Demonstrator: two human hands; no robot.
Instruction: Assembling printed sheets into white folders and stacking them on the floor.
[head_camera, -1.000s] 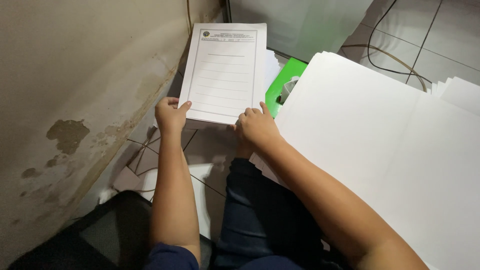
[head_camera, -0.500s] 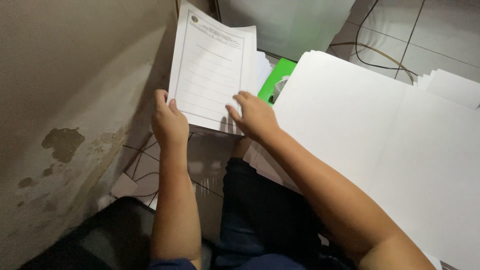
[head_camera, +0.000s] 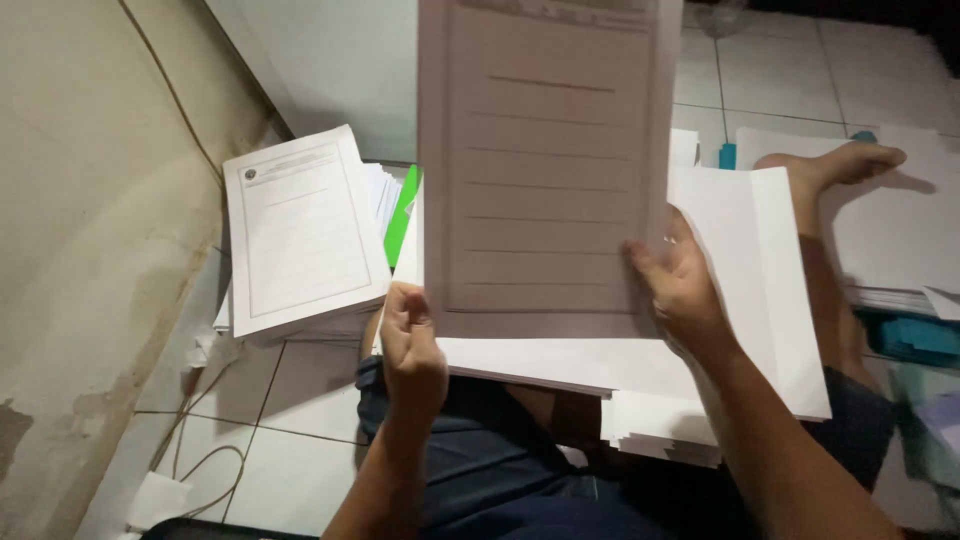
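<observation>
Hands lift one lined sheet (head_camera: 545, 170) upright before the camera: left hand (head_camera: 410, 345) pinches its lower left corner, right hand (head_camera: 680, 280) grips the lower right edge, above the white paper stack (head_camera: 740, 330) on the lap, beside the printed pile (head_camera: 300, 235) on the floor.

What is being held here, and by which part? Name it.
A lined printed sheet, raised upright. The right hand pinches its lower right edge; the left hand meets its lower left corner, though whether its fingers grip there cannot be told.
</observation>
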